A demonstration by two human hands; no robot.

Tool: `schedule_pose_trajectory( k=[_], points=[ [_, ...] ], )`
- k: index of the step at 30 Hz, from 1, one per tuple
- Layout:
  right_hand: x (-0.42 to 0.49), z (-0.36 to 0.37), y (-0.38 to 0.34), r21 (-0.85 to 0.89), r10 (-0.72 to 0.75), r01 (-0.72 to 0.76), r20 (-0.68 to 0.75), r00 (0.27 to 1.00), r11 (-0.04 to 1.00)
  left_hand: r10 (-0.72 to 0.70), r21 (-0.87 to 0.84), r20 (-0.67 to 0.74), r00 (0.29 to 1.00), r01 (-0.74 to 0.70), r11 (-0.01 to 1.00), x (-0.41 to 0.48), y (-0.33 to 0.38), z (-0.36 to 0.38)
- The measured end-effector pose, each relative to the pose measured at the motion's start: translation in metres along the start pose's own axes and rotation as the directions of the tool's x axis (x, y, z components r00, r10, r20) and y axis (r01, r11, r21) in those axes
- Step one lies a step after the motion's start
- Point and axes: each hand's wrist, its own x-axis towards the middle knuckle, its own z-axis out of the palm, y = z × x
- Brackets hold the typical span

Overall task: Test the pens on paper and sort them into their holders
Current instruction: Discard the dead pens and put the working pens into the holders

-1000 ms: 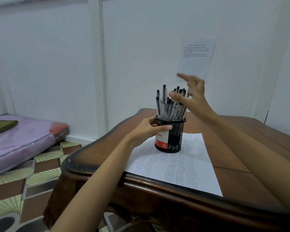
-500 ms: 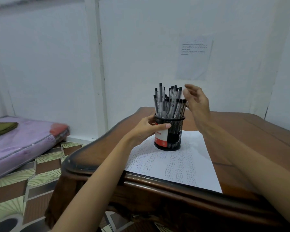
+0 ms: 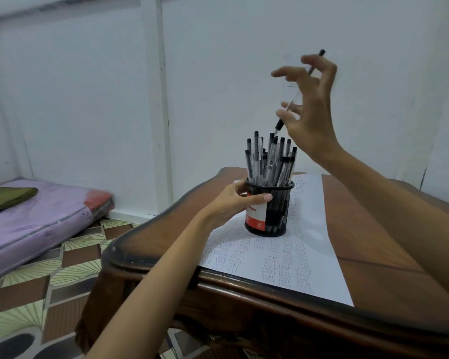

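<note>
A purple mattress (image 3: 36, 221) lies on the tiled floor (image 3: 49, 275) at the far left, with a folded green cloth (image 3: 8, 196) on top of it near the wall. Next comes the dark wooden table (image 3: 373, 229), with a sheet of paper (image 3: 283, 260) covered in rows of small pen marks lying on it.

The left hand (image 3: 233, 203) reaches in from below and grips the black mesh holder (image 3: 278, 211) near its rim, thumb across the front and fingers round the far side. The holder stands upright on the paper and has a red and white label. It is packed with pens (image 3: 267, 161) that stand nearly upright, black ends up.

Above and to the right of the holder, the right hand (image 3: 311, 117) is raised and pinches one pen (image 3: 295, 97) low on its clear barrel, while the other fingers fan out loosely. The hand is blurred, so the exact grip is hard to read. This pen is clear of the holder and slants steeply. Its writing tip points down and left toward the bunch below, just above the tallest pens, and its black end sticks up and to the right past the fingers.
</note>
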Motion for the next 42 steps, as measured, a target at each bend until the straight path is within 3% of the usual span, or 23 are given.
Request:
schedule_pose_trajectory(
  k=[5, 11, 17, 22, 24, 27, 30, 33, 35, 37, 40, 42],
  points=[
    [0.007, 0.0, -0.011, -0.144, -0.229, 0.247, 0.132, 0.965, 0.958, 0.011, 0.011, -0.002, 1.0, -0.011, 1.0, 0.0, -0.001, 0.001],
    [0.007, -0.006, -0.027, -0.081, -0.257, 0.264, 0.083, 0.963, 0.961, -0.004, 0.028, -0.001, 1.0, 0.004, 1.0, 0.002, -0.001, -0.001],
    [-0.041, 0.005, -0.008, -0.119, -0.27, 0.367, 0.48, 0.835, 0.923, 0.016, 0.023, 0.0, 1.0, -0.016, 1.0, 0.0, 0.0, 0.001],
    [-0.046, 0.005, 0.002, -0.186, -0.262, 0.476, 0.639, 0.723, 0.86, 0.003, 0.035, 0.004, 1.0, -0.003, 0.999, 0.001, 0.001, 0.001],
    [-0.046, 0.005, 0.004, -0.22, -0.255, 0.49, 0.64, 0.725, 0.843, -0.005, 0.034, 0.003, 1.0, 0.004, 0.999, 0.001, 0.001, 0.0],
    [-0.043, 0.003, 0.008, -0.288, -0.247, 0.472, 0.57, 0.784, 0.833, -0.002, 0.016, 0.004, 1.0, 0.001, 1.0, 0.002, 0.0, 0.0],
    [-0.039, 0.001, 0.009, -0.351, -0.204, 0.388, 0.46, 0.864, 0.852, -0.005, 0.004, 0.012, 1.0, 0.005, 1.0, 0.002, -0.001, -0.001],
    [-0.037, 0.002, 0.005, -0.296, 0.01, 0.065, 0.247, 0.969, 0.953, -0.011, 0.004, 0.005, 1.0, 0.011, 1.0, 0.002, -0.001, -0.002],
    [-0.038, 0.003, 0.007, -0.227, 0.244, -0.193, 0.22, 0.944, 0.954, -0.008, 0.015, 0.009, 1.0, 0.008, 1.0, 0.002, -0.002, -0.002],
    [-0.036, 0.005, 0.008, -0.226, 0.396, -0.338, 0.298, 0.869, 0.913, -0.001, 0.026, 0.008, 1.0, 0.001, 1.0, 0.003, -0.002, -0.002],
    [-0.025, 0.013, 0.009, -0.096, 0.509, -0.508, 0.327, 0.796, 0.856, 0.004, 0.04, -0.004, 1.0, -0.004, 0.999, 0.004, -0.003, -0.002],
    [-0.019, 0.019, 0.009, -0.032, 0.531, -0.548, 0.298, 0.793, 0.836, 0.007, 0.05, -0.014, 1.0, -0.006, 0.999, 0.004, -0.004, -0.002]
  ],
)
